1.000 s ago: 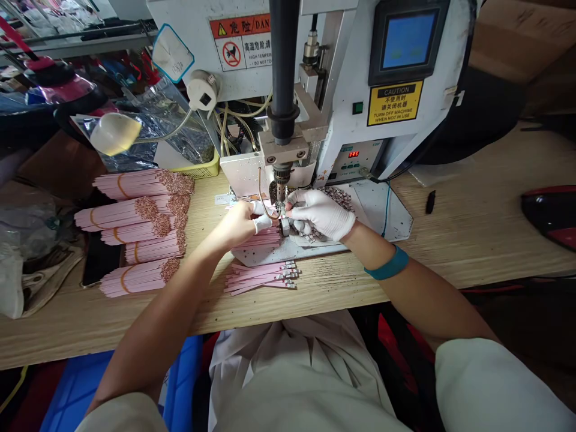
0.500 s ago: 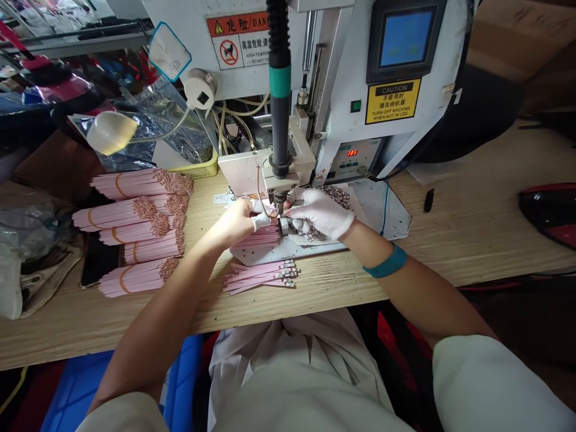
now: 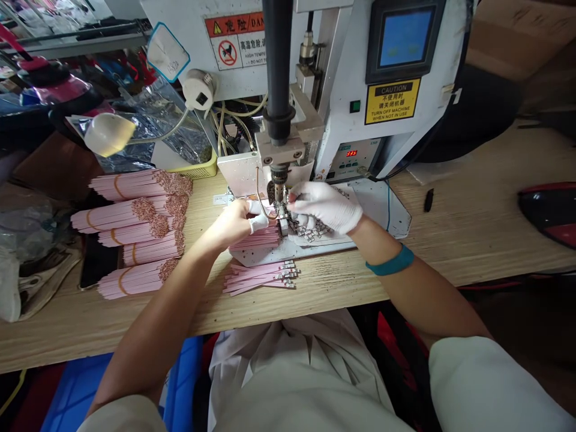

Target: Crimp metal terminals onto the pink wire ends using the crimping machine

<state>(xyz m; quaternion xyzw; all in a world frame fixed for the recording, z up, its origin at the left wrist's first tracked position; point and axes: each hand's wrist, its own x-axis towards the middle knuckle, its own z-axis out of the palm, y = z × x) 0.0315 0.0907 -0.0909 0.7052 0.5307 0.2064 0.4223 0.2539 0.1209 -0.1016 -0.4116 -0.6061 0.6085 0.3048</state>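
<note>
My left hand (image 3: 234, 223), with white covers on its fingertips, pinches a pink wire (image 3: 270, 210) at the left of a small metal fixture (image 3: 283, 225). Over the fixture hangs the soldering iron tip (image 3: 279, 191) of the machine. My right hand (image 3: 327, 207), in a white glove with a bare fingertip, is closed just right of the tip; what it pinches, if anything, is too small to make out. Small metal connectors (image 3: 315, 230) lie beneath it. More loose pink wires (image 3: 255, 239) lie below my left hand.
Finished-looking pink strips with metal ends (image 3: 258, 277) lie at the table's front. Banded bundles of pink wires (image 3: 139, 234) are stacked at left. The white machine (image 3: 342, 114) with a screen (image 3: 406, 37) and a red-digit controller (image 3: 353, 157) stands behind. A black and red object (image 3: 551, 213) is at right.
The soldering head has risen and its tip is now clear of the fixture. My right hand has shifted slightly right and back from the tip. My left hand has hardly moved.
</note>
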